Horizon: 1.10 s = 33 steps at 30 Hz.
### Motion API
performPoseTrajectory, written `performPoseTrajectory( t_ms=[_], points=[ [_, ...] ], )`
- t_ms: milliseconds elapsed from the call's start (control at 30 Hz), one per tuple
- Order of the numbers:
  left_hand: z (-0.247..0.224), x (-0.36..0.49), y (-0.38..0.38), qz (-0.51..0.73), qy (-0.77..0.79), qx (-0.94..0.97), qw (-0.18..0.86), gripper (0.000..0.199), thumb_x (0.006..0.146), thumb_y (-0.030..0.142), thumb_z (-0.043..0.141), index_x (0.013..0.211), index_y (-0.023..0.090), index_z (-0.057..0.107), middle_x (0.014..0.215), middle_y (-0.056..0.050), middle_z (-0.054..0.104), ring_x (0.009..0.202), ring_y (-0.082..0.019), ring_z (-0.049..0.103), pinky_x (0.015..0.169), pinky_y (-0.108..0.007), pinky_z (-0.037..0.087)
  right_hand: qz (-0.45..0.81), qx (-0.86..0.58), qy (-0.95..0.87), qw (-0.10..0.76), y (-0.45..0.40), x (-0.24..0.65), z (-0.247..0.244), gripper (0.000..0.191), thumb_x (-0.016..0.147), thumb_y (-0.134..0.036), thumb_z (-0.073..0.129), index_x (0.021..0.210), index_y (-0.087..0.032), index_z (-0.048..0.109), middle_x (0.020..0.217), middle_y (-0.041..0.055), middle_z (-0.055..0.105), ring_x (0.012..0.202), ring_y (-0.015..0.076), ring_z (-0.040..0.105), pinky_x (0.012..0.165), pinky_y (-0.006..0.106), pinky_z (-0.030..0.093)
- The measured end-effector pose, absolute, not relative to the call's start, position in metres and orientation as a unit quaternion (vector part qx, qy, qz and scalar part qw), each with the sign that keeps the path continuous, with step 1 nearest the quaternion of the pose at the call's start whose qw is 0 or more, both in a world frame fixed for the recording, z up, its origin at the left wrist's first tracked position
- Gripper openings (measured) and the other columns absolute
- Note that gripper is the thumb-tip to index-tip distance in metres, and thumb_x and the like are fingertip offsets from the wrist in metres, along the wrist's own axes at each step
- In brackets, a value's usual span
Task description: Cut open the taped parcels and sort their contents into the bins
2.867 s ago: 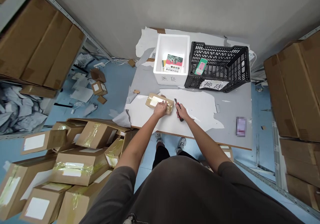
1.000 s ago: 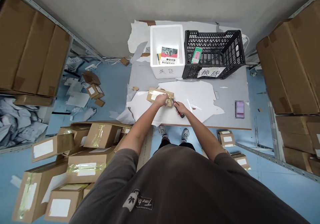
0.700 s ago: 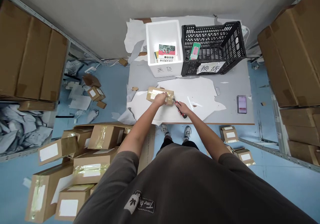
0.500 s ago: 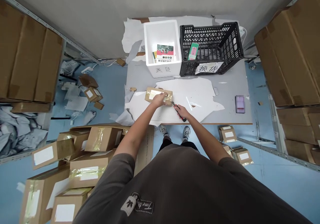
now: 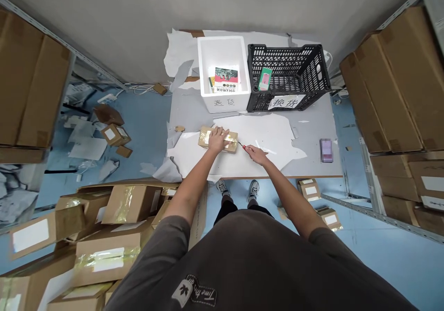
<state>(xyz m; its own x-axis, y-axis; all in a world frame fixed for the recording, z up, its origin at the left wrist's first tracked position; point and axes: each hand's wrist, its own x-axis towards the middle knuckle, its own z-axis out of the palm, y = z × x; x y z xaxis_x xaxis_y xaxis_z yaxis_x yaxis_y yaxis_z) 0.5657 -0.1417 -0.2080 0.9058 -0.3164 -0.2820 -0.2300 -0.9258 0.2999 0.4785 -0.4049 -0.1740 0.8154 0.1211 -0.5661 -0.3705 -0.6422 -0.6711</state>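
A small taped cardboard box [image 5: 231, 143] lies on the white paper covering the table. My left hand [image 5: 218, 139] rests spread on top of it, fingers pointing away from me. Just right of the box, my right hand [image 5: 255, 154] is closed round a cutter [image 5: 244, 147] with a red and black handle. The thin tip of the cutter points at the box's right end; whether it touches cannot be made out.
Behind the box stand a white foam bin [image 5: 225, 102] holding booklets and a black crate [image 5: 255, 102] with a green packet. A phone [image 5: 326, 150] lies at the table's right. Cardboard boxes [image 5: 107, 258] are piled at lower left; shelves flank both sides.
My left hand's fingers have spread out flatter over the box. The cutter in my right hand has turned, its handle now pointing more to the right. The whole view has shifted slightly.
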Motion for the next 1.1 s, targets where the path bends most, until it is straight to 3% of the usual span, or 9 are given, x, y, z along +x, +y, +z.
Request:
performPoseTrajectory(
  t_ms=[100, 233, 367, 567, 867, 1100],
  points=[
    [-0.212, 0.562, -0.138, -0.141, -0.179, 0.965, 0.133, 0.063, 0.111, 0.044, 0.063, 0.168, 0.018, 0.058, 0.176, -0.019, 0.051, 0.171, -0.043, 0.033, 0.137, -0.059, 0.032, 0.282, -0.892, 0.033, 0.35, -0.402, 0.485, -0.17, 0.034, 0.109, -0.055, 0.059, 0.126, -0.032, 0.079, 0.096, 0.0021, 0.078, 0.096, 0.0266, 0.072, 0.084, 0.032, 0.049],
    [-0.225, 0.554, -0.135, -0.105, -0.177, 0.965, 0.163, 0.055, 0.115, 0.044, 0.053, 0.159, 0.015, 0.066, 0.171, -0.022, 0.057, 0.169, -0.042, 0.039, 0.136, -0.059, 0.036, 0.275, -0.914, -0.03, 0.297, -0.399, 0.495, -0.171, 0.036, 0.112, -0.05, 0.057, 0.136, -0.032, 0.076, 0.112, 0.0044, 0.081, 0.103, 0.0278, 0.073, 0.085, 0.033, 0.05],
    [-0.242, 0.547, -0.134, -0.065, -0.151, 0.967, 0.194, 0.051, 0.114, 0.045, 0.055, 0.154, 0.016, 0.069, 0.167, -0.022, 0.062, 0.168, -0.043, 0.043, 0.132, -0.063, 0.043, 0.25, -0.934, -0.084, 0.241, -0.396, 0.506, -0.174, 0.037, 0.115, -0.047, 0.052, 0.143, -0.032, 0.072, 0.128, 0.0073, 0.08, 0.114, 0.0294, 0.073, 0.092, 0.036, 0.052],
    [-0.254, 0.539, -0.135, -0.032, -0.165, 0.959, 0.229, 0.05, 0.114, 0.041, 0.053, 0.154, 0.015, 0.068, 0.167, -0.026, 0.061, 0.169, -0.044, 0.041, 0.134, -0.07, 0.04, 0.243, -0.951, -0.143, 0.128, -0.399, 0.517, -0.174, 0.041, 0.118, -0.049, 0.049, 0.151, -0.032, 0.068, 0.138, 0.0114, 0.073, 0.118, 0.0314, 0.072, 0.094, 0.038, 0.052],
    [-0.242, 0.527, -0.143, -0.1, -0.121, 0.961, 0.229, 0.054, 0.115, 0.039, 0.049, 0.164, 0.018, 0.06, 0.178, -0.023, 0.047, 0.175, -0.04, 0.026, 0.141, -0.07, 0.024, 0.25, -0.939, -0.169, 0.164, -0.42, 0.537, -0.181, 0.034, 0.115, -0.047, 0.059, 0.142, -0.033, 0.074, 0.128, 0.0105, 0.074, 0.115, 0.0309, 0.07, 0.092, 0.036, 0.05],
    [-0.237, 0.526, -0.143, -0.103, -0.129, 0.958, 0.233, 0.063, 0.111, 0.041, 0.059, 0.17, 0.021, 0.054, 0.175, -0.024, 0.05, 0.173, -0.043, 0.03, 0.138, -0.077, 0.026, 0.25, -0.937, -0.155, 0.19, -0.421, 0.537, -0.185, 0.034, 0.113, -0.046, 0.061, 0.142, -0.034, 0.075, 0.129, 0.0083, 0.075, 0.117, 0.0292, 0.071, 0.093, 0.034, 0.051]
  ],
)
